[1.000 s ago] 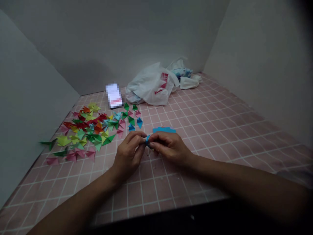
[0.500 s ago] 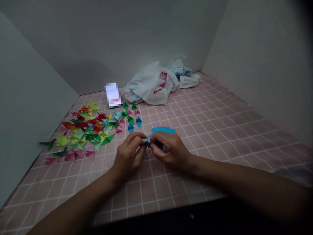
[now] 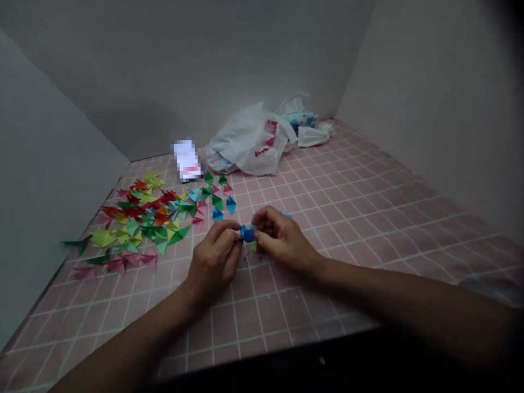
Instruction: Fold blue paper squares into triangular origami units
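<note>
A small blue origami crane (image 3: 247, 233) is held between both hands above the table, its shape partly covered by fingertips. My left hand (image 3: 216, 254) pinches its left side between thumb and fingers. On its other side, the thumb and curled fingers of my right hand (image 3: 282, 236) grip the folded paper. Behind and beneath the right hand, bits of blue paper (image 3: 286, 214) and a yellow edge peek out; most of that paper is hidden. Two finished-looking blue folded pieces (image 3: 231, 204) lie just beyond my left hand.
Many-coloured folded paper cranes (image 3: 151, 210) spread over the left of the pink checked tablecloth (image 3: 360, 218). Behind them a lit phone (image 3: 187, 160) leans near the back wall. A white plastic bag (image 3: 254, 144) and a crumpled bundle (image 3: 301, 120) sit at the back.
My right hand has turned and its fingers have lifted slightly, so more of the blue crane shows. The blue paper beyond it is now mostly covered. My left hand keeps its pinch.
</note>
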{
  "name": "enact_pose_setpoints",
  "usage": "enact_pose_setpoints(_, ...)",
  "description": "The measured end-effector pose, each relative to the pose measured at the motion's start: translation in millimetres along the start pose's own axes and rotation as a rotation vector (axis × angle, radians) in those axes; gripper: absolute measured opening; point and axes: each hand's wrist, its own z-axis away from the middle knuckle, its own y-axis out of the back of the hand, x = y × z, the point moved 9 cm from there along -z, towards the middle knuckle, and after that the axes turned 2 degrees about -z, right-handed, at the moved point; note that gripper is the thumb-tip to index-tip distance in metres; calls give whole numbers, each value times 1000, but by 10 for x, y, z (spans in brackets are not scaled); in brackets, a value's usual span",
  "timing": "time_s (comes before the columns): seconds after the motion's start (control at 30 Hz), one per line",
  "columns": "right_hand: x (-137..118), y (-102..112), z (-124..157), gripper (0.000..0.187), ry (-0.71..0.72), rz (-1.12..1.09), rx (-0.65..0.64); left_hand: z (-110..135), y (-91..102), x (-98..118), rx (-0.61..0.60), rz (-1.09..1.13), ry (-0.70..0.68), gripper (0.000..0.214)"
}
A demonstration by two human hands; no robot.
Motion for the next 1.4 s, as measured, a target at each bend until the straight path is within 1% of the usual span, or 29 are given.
enact_pose_setpoints(0.1, -197, -28, 46, 27, 197, 93, -21, 1, -8, -1, -10, 11, 15, 18)
enact_pose_setpoints(0.17, -356, -69, 99, 28, 366, 170, -51, 4, -4, -12, -6, 24, 33, 18)
enact_pose_setpoints(0.23, -467, -93, 150, 24, 498, 240, -60, 7, 2, -24, 1, 33, 49, 17)
enact_pose_setpoints(0.3, -507, -106, 170, 23, 557, 285, -65, 8, 1, -31, -3, 38, 62, 17)
enact_pose_setpoints(0.4, -500, -109, 159, 24, 559, 286, -74, 2, -1, -31, -8, 41, 66, 17)
enact_pose_setpoints(0.53, -470, -114, 131, 23, 511, 252, -96, -3, -1, -32, -13, 43, 56, 18)
enact_pose_setpoints(0.73, -392, -141, 101, 9, 387, 248, -164, 9, -18, -35, -35, 31, 43, 18)
enact_pose_setpoints(0.8, -378, -131, 97, 9, 357, 260, -155, 11, -26, -23, -46, 39, 35, 18)
enact_pose_setpoints(0.83, -362, -110, 88, 11, 333, 270, -131, 10, -19, -19, -39, 42, 36, 18)
enact_pose_setpoints(0.9, -285, -27, 53, 14, 232, 263, -44, 4, 22, -20, 3, 42, 45, 19)
enact_pose_setpoints(0.97, -149, 51, 19, 17, 80, 182, 30, -3, 68, -14, 53, 36, 42, 20)
enact_pose_setpoints(1.03, -29, 43, 2, 15, -39, 29, 26, -11, 81, 1, 69, 20, 24, 20)
enact_pose_setpoints(1.07, 3, 20, -3, 12, -70, -46, 8, -14, 73, 10, 62, 10, 10, 20)
enact_pose_setpoints(1.13, 2, -17, -6, 13, -69, -118, -21, -15, 48, 27, 38, -2, -15, 19)
enact_pose_setpoints(1.2, -22, -36, -1, 15, -50, -123, -38, -11, 28, 45, 16, 3, -36, 18)
enact_pose_setpoints(1.27, -21, -35, 5, 11, -60, -105, -38, -9, 24, 54, 7, 30, -43, 19)
enact_pose_setpoints(1.4, 48, -31, 8, 12, -172, -176, -42, -18, 36, 8, 7, 128, 5, 20)
